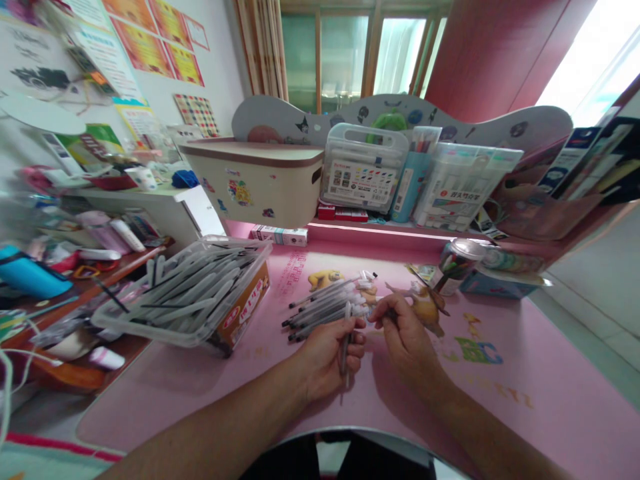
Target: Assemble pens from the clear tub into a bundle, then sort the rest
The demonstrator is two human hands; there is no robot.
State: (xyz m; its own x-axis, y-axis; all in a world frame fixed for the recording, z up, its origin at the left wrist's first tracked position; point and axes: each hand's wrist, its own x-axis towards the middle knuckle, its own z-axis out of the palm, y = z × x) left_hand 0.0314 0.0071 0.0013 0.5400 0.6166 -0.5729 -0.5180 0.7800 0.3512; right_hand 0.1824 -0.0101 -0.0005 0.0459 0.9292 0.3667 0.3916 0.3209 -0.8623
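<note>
My left hand (pixel 336 353) is closed around a slim pen (pixel 345 353) with a greyish barrel, held upright over the near part of the desk. Just to the right, my right hand (pixel 405 330) has its thumb and fingertips pinched together; whatever may be between them is too small to make out. Beyond both hands lies a pile of pens (pixel 325 308) with clear barrels and dark ends, mostly side by side. To the left stands a clear plastic box (pixel 200 337), heaped with grey pen barrels (pixel 185 290) and a few black pieces.
The pink desk (pixel 170 407) has cartoon prints. A cream storage bin (pixel 260 183), a marker case (pixel 365 167) and another case (pixel 465 183) line the shelf behind. A jar of pens (pixel 457 263) stands at right. A cluttered side shelf (pixel 120 267) is at left.
</note>
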